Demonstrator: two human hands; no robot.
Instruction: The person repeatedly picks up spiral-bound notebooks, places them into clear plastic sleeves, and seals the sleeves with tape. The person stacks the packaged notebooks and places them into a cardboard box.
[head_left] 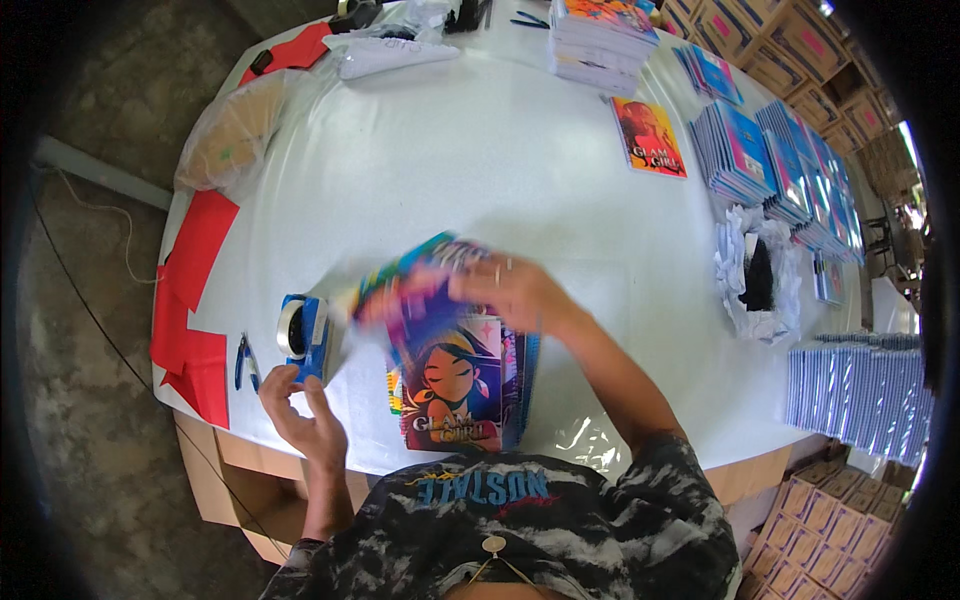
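My right hand [515, 292] grips a colourful notebook [415, 295], smeared by motion, tilted above a pile. How many notebooks it holds I cannot tell. Below it, on the table before me, lies a spiral notebook with a drawn woman on its cover [450, 385], on top of other notebooks that show at its sides. My left hand [308, 425] is at the near end of a blue tape dispenser [317, 335], its thumb and forefinger apart. A roll of clear tape [292, 328] sits in the dispenser.
Blue-handled snips [246, 362] and red sheets [200, 255] lie at left. A plastic bag [235, 135] rests beyond. Stacked notebooks [600, 50], an orange notebook [650, 138], blue notebook stacks [735, 155], crumpled plastic [735, 290] and wrapped notebooks [855, 390] occupy the far and right sides.
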